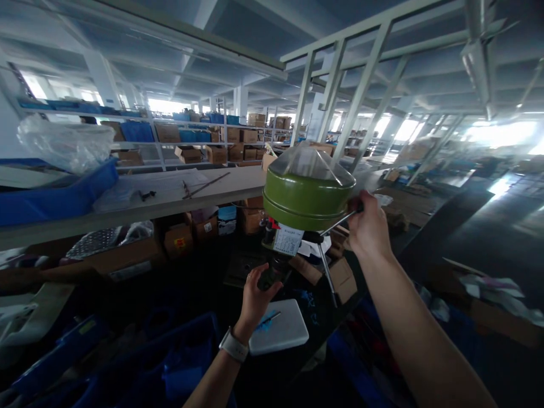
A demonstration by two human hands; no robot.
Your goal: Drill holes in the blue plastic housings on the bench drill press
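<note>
Drill press between both hands

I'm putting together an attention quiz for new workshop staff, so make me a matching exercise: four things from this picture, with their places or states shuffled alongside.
Things
1. Right hand
2. Left hand
3. Green machine cover
4. Clear plastic bag

Places or states
A. Just above the white label
B. At the blue bin on the far left
C. At the end of a metal lever
D. With a pale band at its wrist

Right pairs: 1-C, 2-D, 3-A, 4-B
</note>
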